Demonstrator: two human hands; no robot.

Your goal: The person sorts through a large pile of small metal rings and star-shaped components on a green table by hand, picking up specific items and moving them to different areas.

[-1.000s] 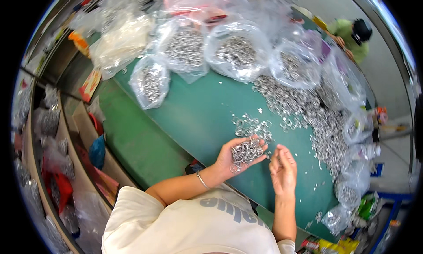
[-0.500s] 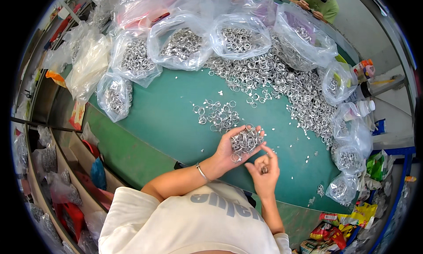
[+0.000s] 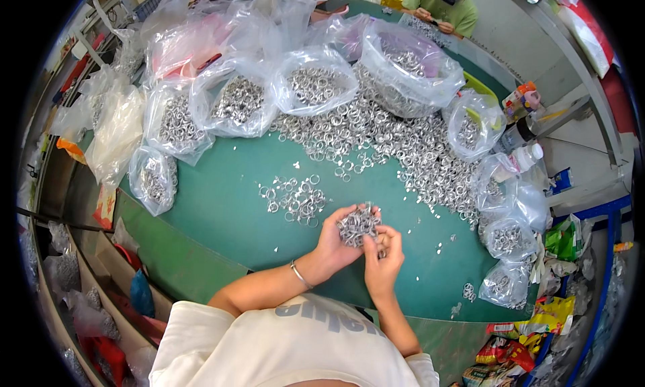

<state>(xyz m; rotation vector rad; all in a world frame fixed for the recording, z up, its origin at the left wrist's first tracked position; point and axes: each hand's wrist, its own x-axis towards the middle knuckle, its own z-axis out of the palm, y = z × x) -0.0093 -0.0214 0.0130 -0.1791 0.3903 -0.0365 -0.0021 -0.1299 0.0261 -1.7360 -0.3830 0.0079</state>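
Head view: the person's left hand [image 3: 330, 244], a bracelet [image 3: 299, 275] on its wrist, is cupped palm up around a handful of silvery metal rings [image 3: 358, 227] above the green table [image 3: 222, 232]. Their right hand [image 3: 384, 261] comes in just beside it, thumb and fingertips touching the right side of that handful; its fingers are curled around a few rings [image 3: 382, 253], partly hidden. Left of the hands and slightly farther, a small loose pile [image 3: 294, 200] of similar rings lies on the tabletop. Beyond, a large heap [image 3: 403, 145] spreads from the far middle toward the right. Clear plastic bags [image 3: 314, 84] containing rings line the far and right edges. At the far right, a co-worker [image 3: 443, 12] in green sits bent forward.
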